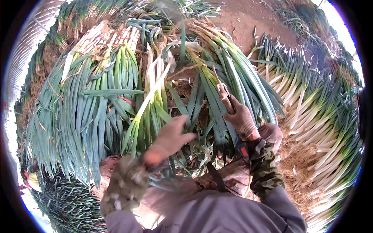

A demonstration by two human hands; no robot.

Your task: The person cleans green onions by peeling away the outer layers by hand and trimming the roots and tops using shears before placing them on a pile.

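Note:
My left hand [171, 136], gloved and slightly blurred by motion, is open with its thumb apart from the fingers. It is in front of the loose green onions [153, 89] that lie in the middle, with nothing in it. My right hand [240, 119], also gloved, is closed around a slim brown tool [224, 95] with a thin tip pointing away from me. This tool overlaps the leaves of the right-hand pile of green onions [237, 77]. A big pile of green onions [87, 97] lies to the left, roots away from me and leaves hanging toward me.
Long rows of green onions [311, 116] with white stalks line the right side. Tangled roots [297, 163] lie beside my right knee. Bare soil [248, 19] shows at the back. Dark green leaf ends [70, 202] fill the lower left.

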